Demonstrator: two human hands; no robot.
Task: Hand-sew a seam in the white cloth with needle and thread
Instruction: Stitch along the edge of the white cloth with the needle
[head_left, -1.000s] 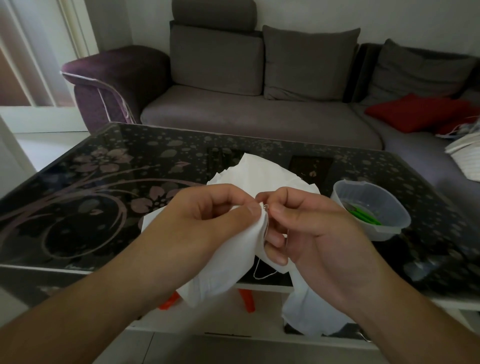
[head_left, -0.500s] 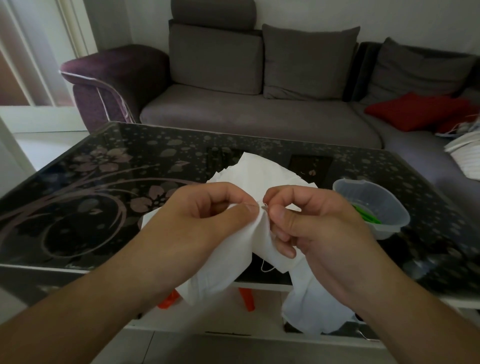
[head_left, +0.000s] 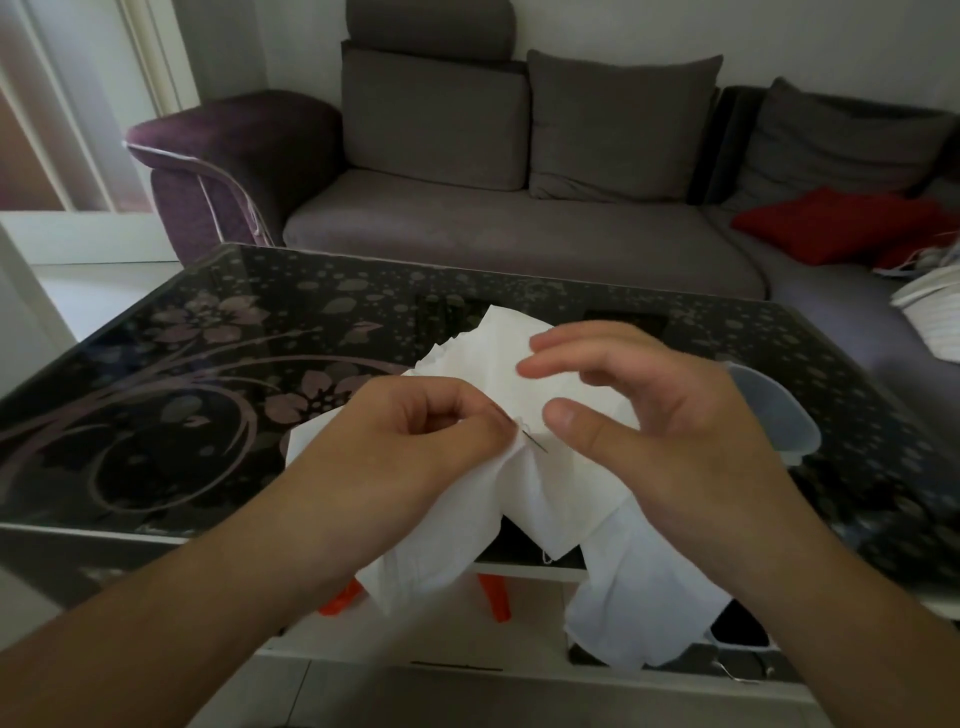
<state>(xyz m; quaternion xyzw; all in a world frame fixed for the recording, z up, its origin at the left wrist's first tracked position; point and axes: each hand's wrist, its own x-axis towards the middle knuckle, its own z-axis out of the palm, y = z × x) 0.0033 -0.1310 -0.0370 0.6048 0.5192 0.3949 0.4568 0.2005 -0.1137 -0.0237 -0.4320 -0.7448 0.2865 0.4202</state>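
Observation:
The white cloth (head_left: 540, 483) is bunched over the near edge of the table and hangs down below it. My left hand (head_left: 415, 441) pinches a fold of the cloth between thumb and fingers. A thin dark needle (head_left: 536, 442) sticks out of that fold, slanting down to the right. My right hand (head_left: 649, 415) hovers just right of the needle with fingers spread and relaxed, thumb tip close to the needle and holding nothing. A short bit of white thread (head_left: 548, 557) shows at the cloth's lower edge.
The black glass table (head_left: 171, 415) with a flower print carries a clear plastic bowl (head_left: 779, 415), partly hidden behind my right hand. A grey sofa (head_left: 519, 234) with a red cushion (head_left: 841, 223) stands beyond. Orange items (head_left: 493, 597) lie on the shelf below.
My right hand has let go of the needle and opened, lifting up and to the right. The needle now stays stuck in the fold held by my left hand.

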